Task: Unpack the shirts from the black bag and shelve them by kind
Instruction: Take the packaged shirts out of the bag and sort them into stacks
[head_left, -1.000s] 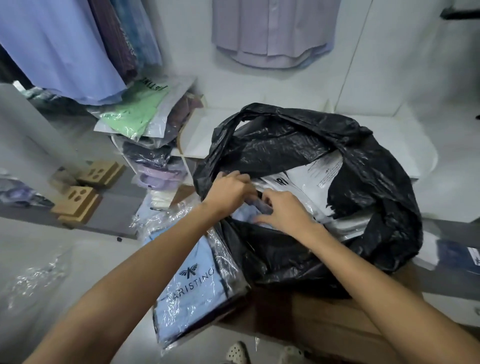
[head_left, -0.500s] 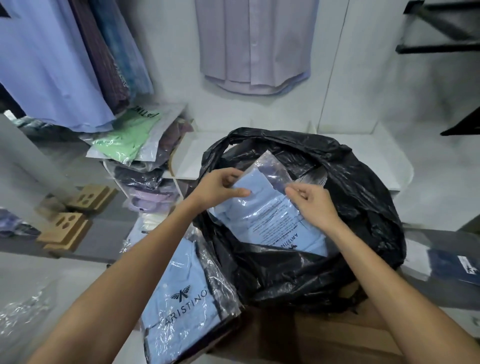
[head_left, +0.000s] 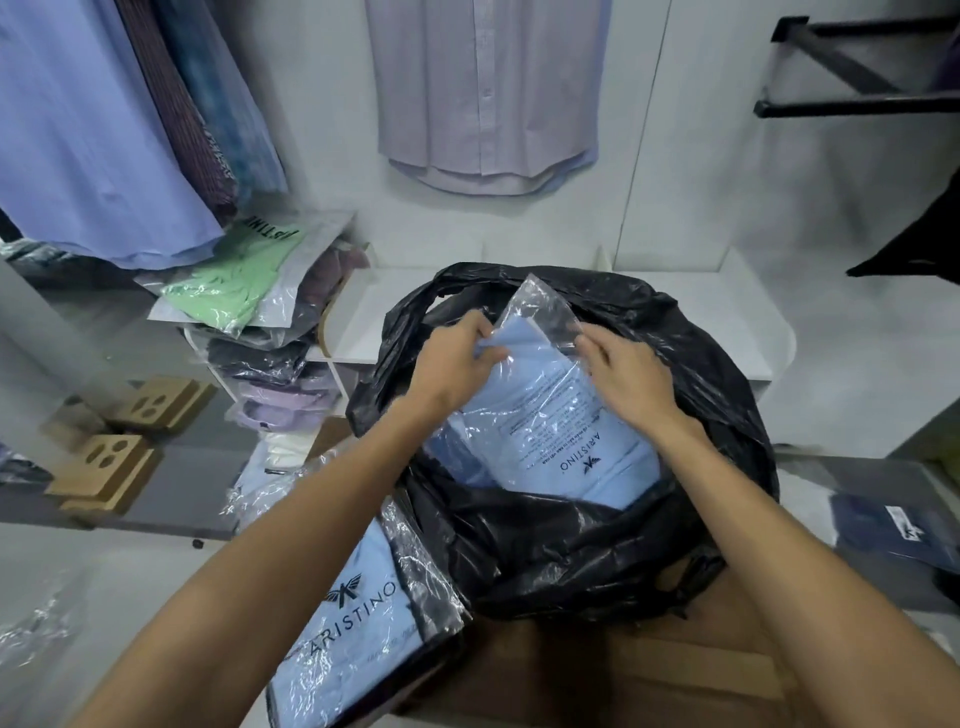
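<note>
White shelving behind; black bag (head_left: 597, 545) on cardboard. Left hand (head_left: 447, 358) and right hand (head_left: 623, 379) curl their fingers on packaged blue shirt's (head_left: 550, 431) top edge, half out. Light, floppy, slick film: likely best gripped at both upper corners.

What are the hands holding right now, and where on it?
Both hold one packaged light-blue shirt, half out of the black bag. The left hand grips its upper left edge; the right hand grips the upper right edge.
</note>
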